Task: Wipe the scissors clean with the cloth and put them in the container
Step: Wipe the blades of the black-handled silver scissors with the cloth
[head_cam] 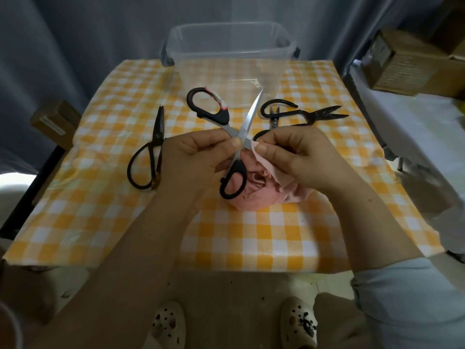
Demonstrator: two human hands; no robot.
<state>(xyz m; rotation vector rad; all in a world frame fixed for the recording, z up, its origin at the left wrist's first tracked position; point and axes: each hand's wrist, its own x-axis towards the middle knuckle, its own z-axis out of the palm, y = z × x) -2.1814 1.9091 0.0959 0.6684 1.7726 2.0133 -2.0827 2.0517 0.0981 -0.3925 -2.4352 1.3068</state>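
Both hands hover over the table's [251, 235] middle: left hand [201, 149] pinches the splayed scissors [247, 119] at the pivot, right hand [297, 152] pinches cloth [264, 195] against a blade. If the cloth slips, the bare edge could cut fingers.

dark scissors [313, 115] partly behind right hand [299, 152]; pivot of held scissors [247, 119] under left hand [198, 149]
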